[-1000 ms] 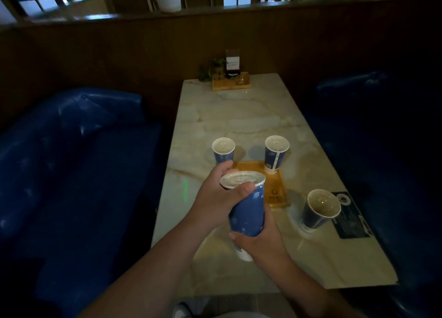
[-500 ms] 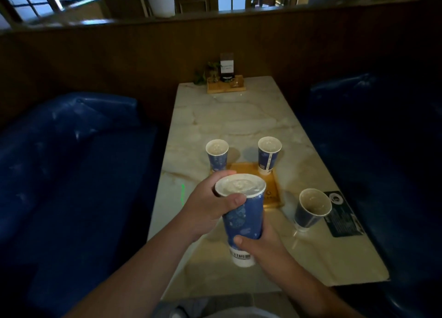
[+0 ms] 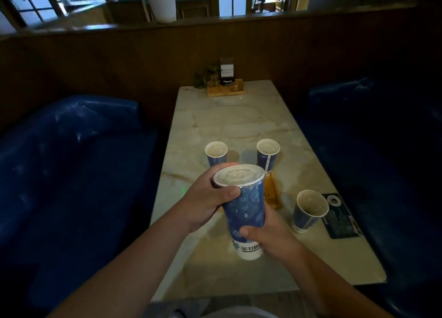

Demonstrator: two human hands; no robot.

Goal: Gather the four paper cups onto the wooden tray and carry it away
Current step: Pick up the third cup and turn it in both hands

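We think the biggest danger is a spill over the marble surface [image 3: 239, 116]. The tall cup [image 3: 244, 205] in our hands is tilted, and its top looks sealed, but we cannot tell how full it is; a squeeze on the paper wall could press drink out or bend it. The next danger is the wooden tray [image 3: 272, 193]: most of it is hidden behind the tall cup, so setting the cup down half blind could knock the cup at the far right [image 3: 267, 156], which seems to stand at the tray's far edge. The cup at the far left [image 3: 216, 153] stands just beyond our left hand, and we cannot tell whether it is on the tray. The smaller risk is the open cup [image 3: 308, 211] near the black card [image 3: 340, 216]; an elbow may tip it.

The left hand [image 3: 205, 198] grips the tall cup just under the rim, thumb across the front. The right hand [image 3: 270, 234] is curled around the lower part, near the white base. The cup is lifted between them, above the near part of the surface.
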